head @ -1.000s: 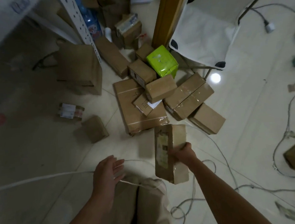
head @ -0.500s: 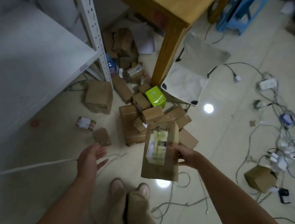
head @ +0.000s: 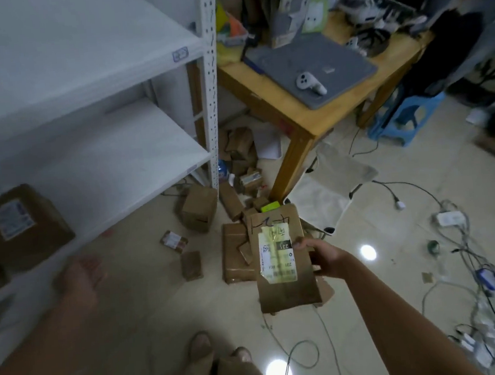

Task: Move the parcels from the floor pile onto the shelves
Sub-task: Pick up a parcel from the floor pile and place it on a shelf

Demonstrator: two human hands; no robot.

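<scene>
Although one brown box (head: pixel 19 225) already sits on the lower board of the white shelves (head: pixel 88 159), which rise above and to the left of both grips, most of the job looks undone. That box is the only parcel visible on any board.

The floor pile (head: pixel 237 257) lies just beyond the right grip (head: pixel 324 258), partly hidden behind what the grip holds. It includes a wide flat package, a cube-shaped carton (head: pixel 199 209) by the shelf post, a green carton (head: pixel 270 207) and several smaller brown ones trailing back under the wooden surface (head: pixel 294 117). By my count, at least a dozen are left to move.

The parcel in hand (head: pixel 285 291) is flat and brown with a yellow label. It is lifted clear of the floor with its face turned up toward the camera. The right grip is closed on its right edge, fingers curled round the side. It looks to be on its way to a shelf but is not there yet.

Two small packets (head: pixel 173 241) lie on the floor between the grips, nearer the pile.

The left grip (head: pixel 80 279) hangs open, fingers loose, holding nothing, just below the shelved box.
</scene>
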